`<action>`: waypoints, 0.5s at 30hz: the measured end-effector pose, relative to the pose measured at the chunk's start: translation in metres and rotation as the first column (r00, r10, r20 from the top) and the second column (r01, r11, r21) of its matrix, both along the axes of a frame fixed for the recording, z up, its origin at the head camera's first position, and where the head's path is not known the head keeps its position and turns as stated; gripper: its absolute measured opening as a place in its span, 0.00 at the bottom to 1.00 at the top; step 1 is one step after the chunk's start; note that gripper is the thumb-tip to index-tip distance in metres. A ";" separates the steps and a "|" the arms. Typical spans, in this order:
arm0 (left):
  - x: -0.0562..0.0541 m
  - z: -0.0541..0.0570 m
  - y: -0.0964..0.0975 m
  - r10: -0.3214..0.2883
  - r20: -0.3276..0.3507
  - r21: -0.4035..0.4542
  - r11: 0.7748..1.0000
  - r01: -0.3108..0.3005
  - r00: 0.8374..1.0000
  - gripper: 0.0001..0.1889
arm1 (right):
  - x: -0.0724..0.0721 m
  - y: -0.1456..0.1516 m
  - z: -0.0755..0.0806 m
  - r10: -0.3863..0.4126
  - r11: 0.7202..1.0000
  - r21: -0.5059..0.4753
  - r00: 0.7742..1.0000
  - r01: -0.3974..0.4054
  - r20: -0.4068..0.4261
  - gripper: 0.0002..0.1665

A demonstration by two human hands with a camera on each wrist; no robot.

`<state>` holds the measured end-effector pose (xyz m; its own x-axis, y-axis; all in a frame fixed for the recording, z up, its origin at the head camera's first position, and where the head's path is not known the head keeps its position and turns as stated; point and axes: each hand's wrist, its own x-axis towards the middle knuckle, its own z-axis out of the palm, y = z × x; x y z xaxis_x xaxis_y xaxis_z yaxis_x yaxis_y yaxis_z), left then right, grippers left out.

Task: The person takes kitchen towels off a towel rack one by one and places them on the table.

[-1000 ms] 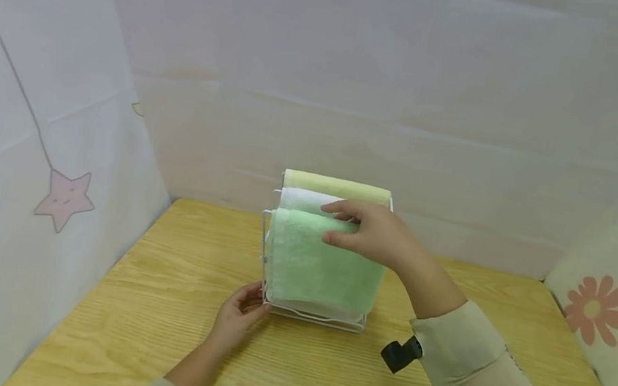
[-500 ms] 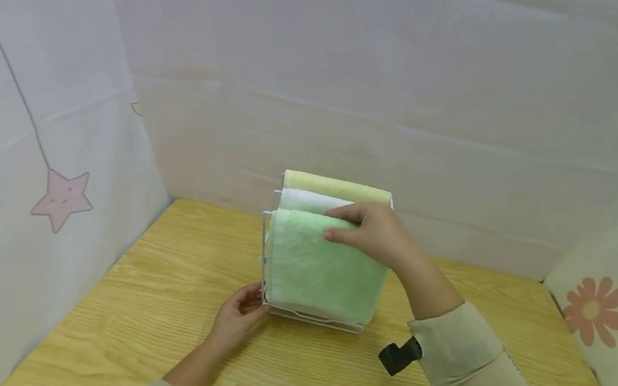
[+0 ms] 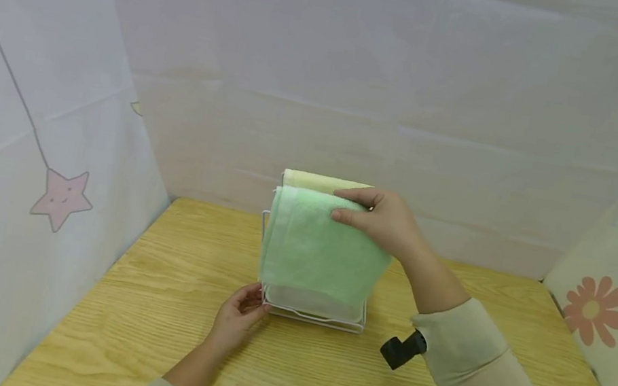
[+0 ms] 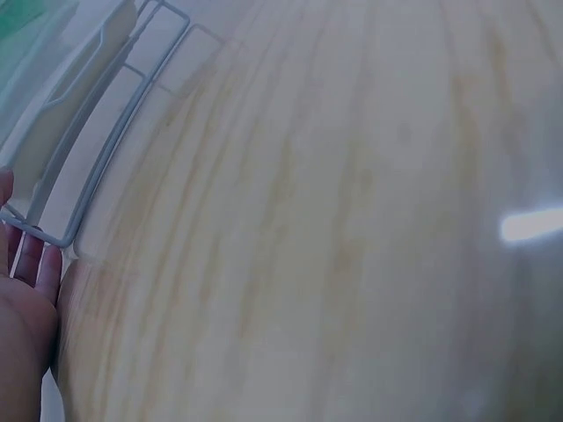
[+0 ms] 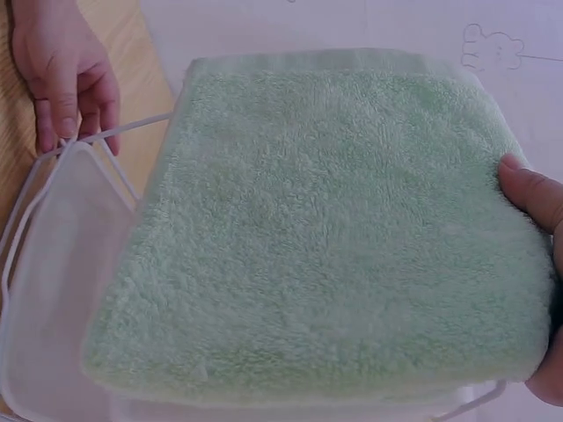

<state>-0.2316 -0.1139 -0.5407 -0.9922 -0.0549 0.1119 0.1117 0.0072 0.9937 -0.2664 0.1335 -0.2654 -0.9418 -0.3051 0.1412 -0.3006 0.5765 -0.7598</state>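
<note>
A folded light-green towel (image 3: 324,247) hangs in front of a white wire rack (image 3: 317,321), pinched at its top edge by my right hand (image 3: 387,224), thumb in front and fingers behind. In the right wrist view, its fluffy face fills the middle, and its lower edge is above the rack's white tray (image 5: 66,281). My left hand (image 3: 234,319) holds the rack's lower left corner, its thumb at the front; the left wrist view shows fingers around the wire there. A folded yellow towel (image 3: 317,183) stands at the back of the rack, partly hidden by the green one.
The rack stands on a wood-grain table (image 3: 156,318). Behind it rises a pale cloth backdrop (image 3: 282,64), with printed cloth on both sides. A black wrist-camera mount (image 3: 402,349) sticks out from the right sleeve.
The green towel first sank a little, then rose with my right hand. It now hides the white towel behind it and uncovers more of the tray. My left hand has stayed put.
</note>
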 end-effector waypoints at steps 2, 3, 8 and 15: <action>-0.001 0.000 0.000 -0.004 0.001 0.001 1.000 0.004 1.000 0.26 | 0.000 0.001 0.005 -0.009 1.000 0.003 1.000 0.009 -0.001 0.24; -0.001 0.000 0.000 -0.006 0.002 0.000 1.000 0.006 1.000 0.26 | 0.000 0.001 0.008 -0.012 1.000 0.006 1.000 0.012 0.000 0.24; 0.000 0.002 -0.001 -0.011 0.003 -0.008 1.000 0.011 1.000 0.26 | 0.001 0.004 0.024 -0.036 0.999 0.022 0.999 0.036 -0.002 0.24; 0.000 0.004 0.000 -0.004 -0.023 -0.038 0.999 0.003 1.000 0.25 | 0.003 0.009 0.055 -0.086 0.996 -0.007 0.993 0.086 -0.074 0.22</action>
